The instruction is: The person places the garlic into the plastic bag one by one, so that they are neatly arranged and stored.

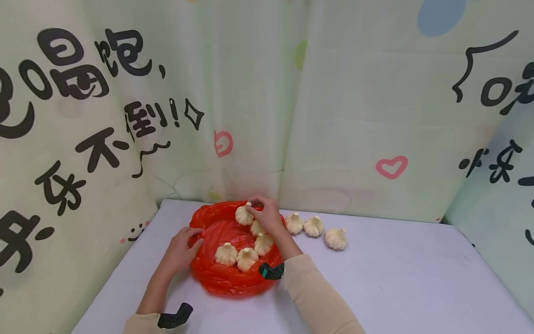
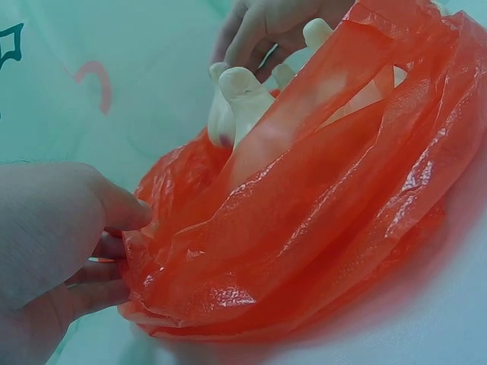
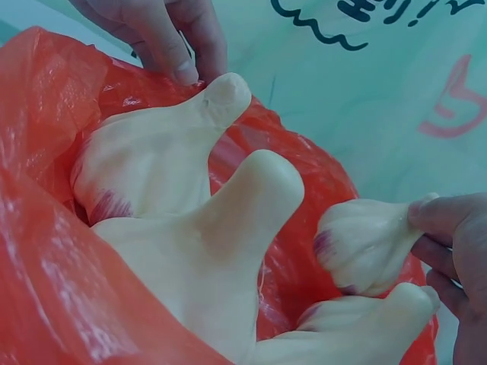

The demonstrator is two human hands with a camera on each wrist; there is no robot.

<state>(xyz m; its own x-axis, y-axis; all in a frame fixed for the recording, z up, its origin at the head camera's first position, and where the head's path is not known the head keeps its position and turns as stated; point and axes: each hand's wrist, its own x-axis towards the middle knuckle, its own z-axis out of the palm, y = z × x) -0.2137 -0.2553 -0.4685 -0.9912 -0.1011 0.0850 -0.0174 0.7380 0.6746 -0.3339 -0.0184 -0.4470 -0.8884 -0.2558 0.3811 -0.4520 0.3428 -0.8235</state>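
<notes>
Pinching one garlic bulb (image 1: pixel 243 216) by its stem, between thumb and fingertips of the right hand (image 1: pixel 267 215), above the far part of the red bag (image 1: pixel 233 284); bearing purple patches low on its side, in the right wrist view; cannot tell of any contact with the garlic just below it in the red bag

Gripping the left rim of the red bag with the left hand (image 1: pixel 182 247), with thumb against the plastic and fingers lower down on it, as seen in the left wrist view

Lying inside the red bag, four more bulbs (image 1: pixel 247 260): two side by side toward its near side and two along its right side, with the farthest partly covered by the right hand

Set out in a row to the right of the red bag, three loose bulbs (image 1: pixel 314 227), with the first just beside its rim and the last farthest off and a little nearer the front

Spread under the red bag and out to its right, a white table (image 1: pixel 396 283); hanging beyond the red bag, a pale curtain (image 1: pixel 342 139) with black characters and a pink heart outline (image 1: pixel 392 168); worn on the forearms nearer than the red bag, beige sleeves (image 1: pixel 314 290)
</notes>
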